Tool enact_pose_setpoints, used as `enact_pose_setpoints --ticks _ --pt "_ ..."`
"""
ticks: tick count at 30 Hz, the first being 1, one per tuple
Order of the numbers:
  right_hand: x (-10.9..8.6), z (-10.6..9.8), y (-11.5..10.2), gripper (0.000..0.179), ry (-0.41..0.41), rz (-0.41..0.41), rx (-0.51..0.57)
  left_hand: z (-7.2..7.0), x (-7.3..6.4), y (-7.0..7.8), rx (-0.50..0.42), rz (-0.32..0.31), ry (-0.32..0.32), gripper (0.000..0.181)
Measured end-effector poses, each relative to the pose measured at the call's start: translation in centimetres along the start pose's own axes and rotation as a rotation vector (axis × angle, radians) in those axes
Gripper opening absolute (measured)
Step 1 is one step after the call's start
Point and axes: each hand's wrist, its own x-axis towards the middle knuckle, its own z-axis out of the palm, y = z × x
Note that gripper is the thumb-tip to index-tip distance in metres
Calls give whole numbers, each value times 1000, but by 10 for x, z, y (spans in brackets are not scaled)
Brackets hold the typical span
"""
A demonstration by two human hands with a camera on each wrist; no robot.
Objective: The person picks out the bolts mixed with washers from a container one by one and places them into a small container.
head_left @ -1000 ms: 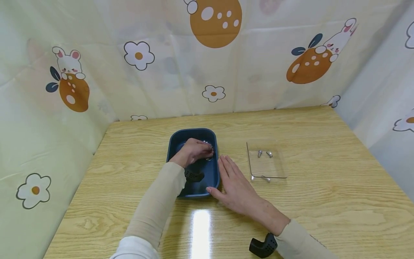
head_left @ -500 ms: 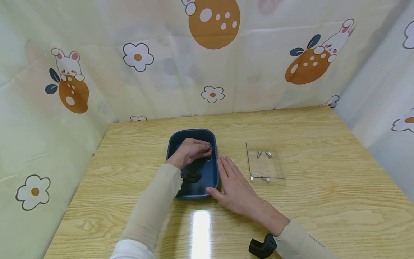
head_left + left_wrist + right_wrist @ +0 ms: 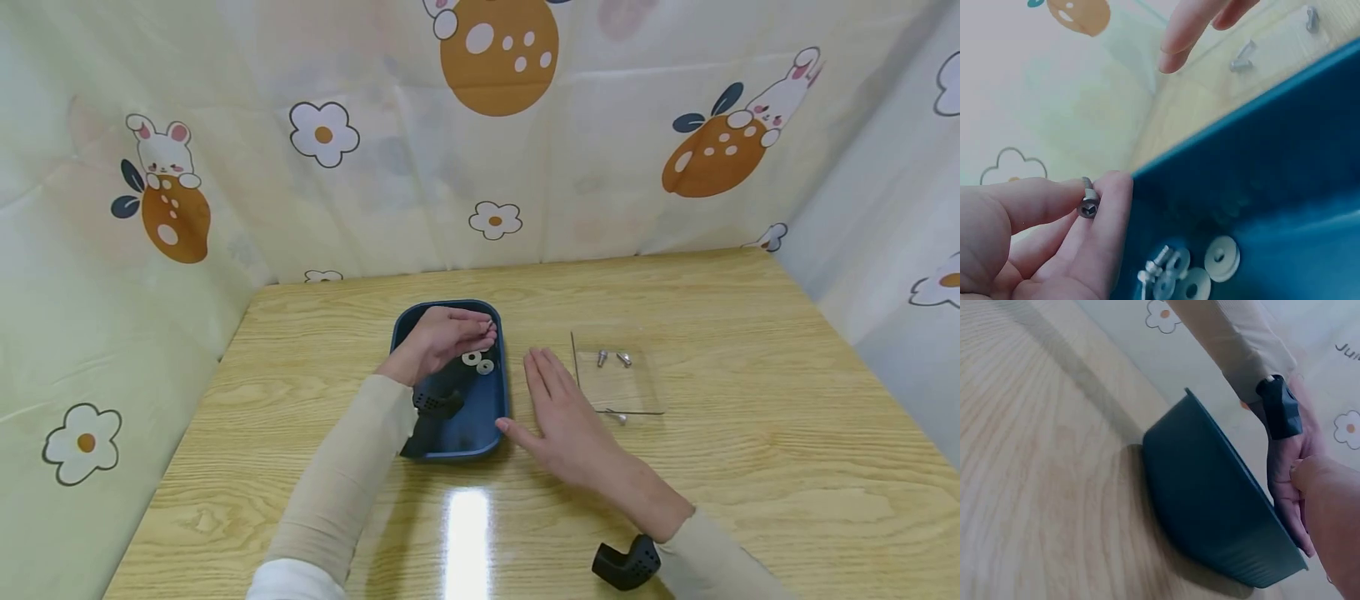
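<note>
Over the far part of the dark blue bin [image 3: 491, 417], my left hand [image 3: 448, 335] pinches a socket head screw [image 3: 1089, 205] between thumb and fingers. The left wrist view shows its hex socket facing the camera. Under that hand, on the bin floor, lie flat round washers [image 3: 1221, 257] and a few more screws [image 3: 1161, 256]. My right hand [image 3: 570, 429] hovers to the right of the bin with fingers straight and thumb spread, a small gap from the rim. It holds nothing.
A clear square plate [image 3: 637, 383] lies right of my right hand on the wooden table [image 3: 750, 450]. Two screws [image 3: 602, 357] show on its area, and another screw [image 3: 619, 417] is by its near edge. Patterned curtain [image 3: 390, 192] encloses the back and sides.
My left hand has risen from the bin floor with the screw, uncovering washers. My right hand has moved away from the bin's rim, toward the right.
</note>
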Motion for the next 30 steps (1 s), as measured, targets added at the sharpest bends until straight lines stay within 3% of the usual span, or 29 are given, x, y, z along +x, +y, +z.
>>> enact_pose_setpoints --ticks 14,30 --pt "-9 -21 28 93 43 81 -19 21 -4 11 -49 20 -70 35" --pt "-30 -41 62 93 81 142 -9 58 5 8 -43 33 -174 35"
